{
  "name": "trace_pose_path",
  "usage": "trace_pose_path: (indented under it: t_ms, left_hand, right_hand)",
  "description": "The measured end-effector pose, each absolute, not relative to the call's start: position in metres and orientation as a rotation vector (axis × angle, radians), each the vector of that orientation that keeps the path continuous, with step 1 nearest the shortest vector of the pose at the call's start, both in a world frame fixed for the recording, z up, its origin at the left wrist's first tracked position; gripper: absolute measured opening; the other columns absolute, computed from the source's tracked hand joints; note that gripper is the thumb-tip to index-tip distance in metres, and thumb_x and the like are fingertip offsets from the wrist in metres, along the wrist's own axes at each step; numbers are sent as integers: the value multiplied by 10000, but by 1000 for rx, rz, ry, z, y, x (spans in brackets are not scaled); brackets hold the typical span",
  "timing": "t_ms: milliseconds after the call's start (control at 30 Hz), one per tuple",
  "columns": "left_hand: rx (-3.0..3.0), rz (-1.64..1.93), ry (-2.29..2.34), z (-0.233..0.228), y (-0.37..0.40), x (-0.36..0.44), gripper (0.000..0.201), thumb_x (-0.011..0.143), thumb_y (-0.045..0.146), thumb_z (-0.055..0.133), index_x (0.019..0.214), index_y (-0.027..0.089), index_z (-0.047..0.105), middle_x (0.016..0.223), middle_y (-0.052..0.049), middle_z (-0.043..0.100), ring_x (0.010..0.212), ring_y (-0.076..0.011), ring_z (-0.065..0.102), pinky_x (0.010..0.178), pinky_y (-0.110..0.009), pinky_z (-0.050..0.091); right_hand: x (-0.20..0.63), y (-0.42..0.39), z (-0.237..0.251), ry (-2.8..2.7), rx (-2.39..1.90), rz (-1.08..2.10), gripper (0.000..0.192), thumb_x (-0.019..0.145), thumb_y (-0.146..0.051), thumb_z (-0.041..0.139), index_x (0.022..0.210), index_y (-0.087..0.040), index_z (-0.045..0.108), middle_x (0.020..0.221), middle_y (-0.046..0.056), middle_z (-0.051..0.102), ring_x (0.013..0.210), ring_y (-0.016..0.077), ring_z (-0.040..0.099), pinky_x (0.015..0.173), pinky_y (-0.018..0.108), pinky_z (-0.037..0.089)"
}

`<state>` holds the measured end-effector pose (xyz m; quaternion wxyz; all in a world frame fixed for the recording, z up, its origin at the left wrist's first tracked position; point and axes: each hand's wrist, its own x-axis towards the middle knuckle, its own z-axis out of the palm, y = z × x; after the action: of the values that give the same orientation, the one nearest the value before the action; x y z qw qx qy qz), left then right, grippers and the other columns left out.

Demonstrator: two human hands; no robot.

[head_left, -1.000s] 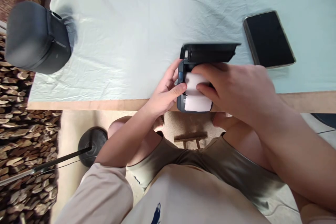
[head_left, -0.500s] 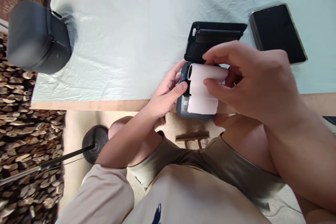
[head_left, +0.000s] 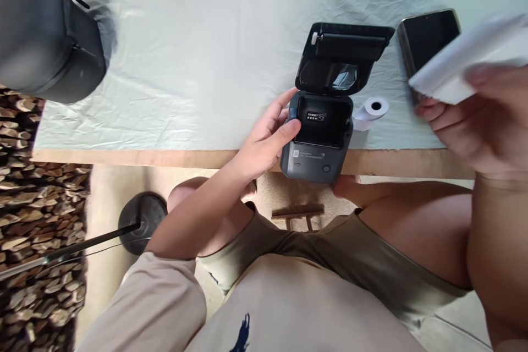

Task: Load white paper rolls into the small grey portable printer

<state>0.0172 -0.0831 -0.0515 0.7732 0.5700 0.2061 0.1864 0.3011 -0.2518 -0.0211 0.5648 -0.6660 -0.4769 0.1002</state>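
My left hand [head_left: 274,135] grips the left side of a small dark grey label printer [head_left: 315,159] at the table's front edge, thumb over its rim. The printer's black lid [head_left: 342,60] stands raised, and the paper bay inside holds no roll. Off to the right, my right hand [head_left: 482,115] is closed on a white paper roll [head_left: 470,55], blurred by motion and held above part of the phone. A second, smaller paper roll [head_left: 376,107] rests on the cloth just right of the printer, a strip of its paper hanging loose.
A smartphone [head_left: 427,36] lies on the pale green cloth [head_left: 185,55] at the right, partly covered by the held paper. At the far left sits a dark zippered case [head_left: 49,38]. Below the table, a round black stand base [head_left: 142,220] is near stacked firewood [head_left: 41,231].
My right hand has lifted the paper roll out of the printer and carried it right. The bay and the smaller roll now show. My left hand still holds the printer.
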Motion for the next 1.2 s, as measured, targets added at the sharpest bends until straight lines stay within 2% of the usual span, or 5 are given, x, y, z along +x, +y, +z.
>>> trace_pose_path:
  t_ms: [100,367,533,767,1200]
  left_hand:
    - [1235,439,419,-53,-82,20,739,991,684,766,1630,385,545,1428,-16,793,1409,-340,761,1205,-536,675]
    - [1228,455,375,-55,-79,22,712,994,641,789,1600,348,557,1402,-24,808,1363,-318,788,1125,-462,704]
    - [1214,444,386,-53,-80,18,717,999,628,776,1603,359,499,1490,-29,775,1435,-330,759,1065,-432,718]
    - [1267,434,420,-53,-80,17,774,1018,665,708,1659,339,424,1540,-66,744,1509,-374,711,1179,-531,681]
    - [1285,431,464,-49,-83,17,781,993,703,713,1636,363,429,1479,-59,757,1452,-374,740,1168,-565,669]
  right_hand:
    - [303,-247,-47,-1002,-1606,211,460,814,-630,954,1105,-312,795,889,6,791,700,196,752,585,344,527]
    - [329,-253,-79,-1298,-2130,-224,575,759,-517,923,1213,-284,657,911,48,780,642,165,626,617,369,470]
    - [295,-265,-49,-1536,-2013,-418,627,949,-623,697,1433,-238,596,1362,149,715,1254,378,714,1027,641,583]
    - [232,-249,-36,-1786,-1921,-456,335,1068,-271,639,1395,-203,610,1317,135,702,828,161,694,644,309,536]
    - [238,-254,-16,-1624,-1752,-426,305,1033,-277,799,1310,-286,673,1170,17,813,1083,242,801,931,452,648]
